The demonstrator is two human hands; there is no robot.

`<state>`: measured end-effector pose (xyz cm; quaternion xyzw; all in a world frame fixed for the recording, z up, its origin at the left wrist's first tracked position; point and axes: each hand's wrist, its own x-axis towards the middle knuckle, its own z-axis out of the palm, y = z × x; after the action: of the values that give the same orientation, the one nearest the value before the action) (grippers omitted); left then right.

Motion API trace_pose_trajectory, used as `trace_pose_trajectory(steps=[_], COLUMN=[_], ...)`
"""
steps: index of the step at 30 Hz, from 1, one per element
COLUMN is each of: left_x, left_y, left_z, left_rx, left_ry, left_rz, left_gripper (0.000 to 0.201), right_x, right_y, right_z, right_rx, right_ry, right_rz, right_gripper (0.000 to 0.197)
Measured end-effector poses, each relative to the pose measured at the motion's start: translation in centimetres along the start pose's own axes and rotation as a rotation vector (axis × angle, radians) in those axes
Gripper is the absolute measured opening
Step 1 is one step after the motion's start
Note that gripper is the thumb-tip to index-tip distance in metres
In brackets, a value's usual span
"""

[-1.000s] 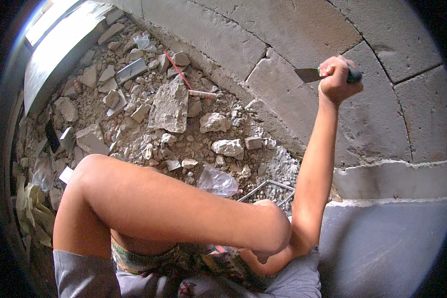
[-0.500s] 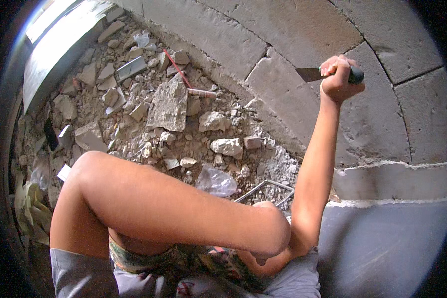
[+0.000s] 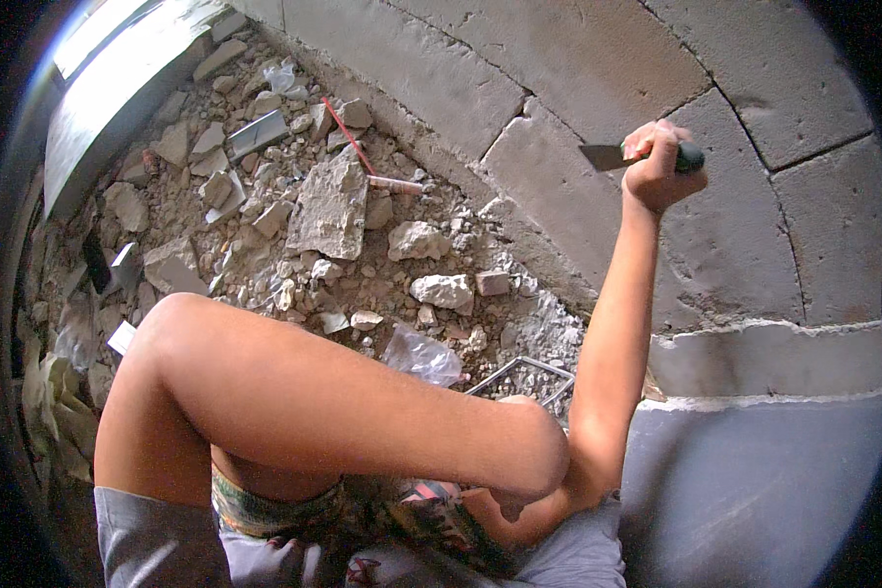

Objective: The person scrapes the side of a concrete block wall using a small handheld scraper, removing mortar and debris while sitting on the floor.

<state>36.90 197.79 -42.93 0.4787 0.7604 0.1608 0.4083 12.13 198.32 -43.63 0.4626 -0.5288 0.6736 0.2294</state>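
My right hand (image 3: 657,171) is closed round the dark green handle of a scraper (image 3: 603,157), held out in front of the block wall (image 3: 735,225). Its flat metal blade points left; I cannot tell whether it touches the blocks. My left forearm (image 3: 363,402) crosses in front of me, the elbow raised at the left. At its end my left hand (image 3: 534,456) is bent down and inward beside my right elbow. Most of its fingers are hidden, so their grip does not show.
Rubble (image 3: 328,206) with broken chunks, a red strip (image 3: 348,135) and a clear plastic bag (image 3: 421,355) covers the ground. A thin metal frame (image 3: 524,367) lies by my right forearm. A smooth blue-grey surface (image 3: 745,480) borders the wall at lower right; a bright panel (image 3: 118,108) stands upper left.
My right hand has moved slightly down and left with the scraper, and the blade now catches more light. My left arm keeps nearly the same pose. The whole view has shifted a little.
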Motion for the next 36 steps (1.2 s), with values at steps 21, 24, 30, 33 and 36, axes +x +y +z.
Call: trace_pose_trajectory(steps=[21,24,30,33,36], left_x=[-1.1,-0.7,-1.5,-0.8,-1.7], left_y=[-0.8,-0.6,-0.4,-0.7,0.0], left_z=[-0.6,-0.3,-0.8,-0.1,-0.5], left_rx=[-0.018,-0.016,-0.003,-0.021,0.000], left_ry=[0.015,0.023,0.009,0.032,0.019], left_rz=[0.001,-0.046,0.012,-0.020,0.012], left_gripper=[0.035,0.036,0.034,0.033,0.032], right_x=[-1.9,-1.1,-1.8,-1.3,-2.1], right_y=[1.5,0.5,2.1,0.5,2.1], right_z=[1.6,1.4,0.8,0.9,0.4], right_rx=[-0.074,-0.001,-0.065,0.004,-0.014], right_ry=[0.083,0.096,0.005,0.054,-0.043], right_rz=[0.048,0.029,-0.009,-0.022,-0.020], right_gripper=[0.030,0.030,0.028,0.028,0.022])
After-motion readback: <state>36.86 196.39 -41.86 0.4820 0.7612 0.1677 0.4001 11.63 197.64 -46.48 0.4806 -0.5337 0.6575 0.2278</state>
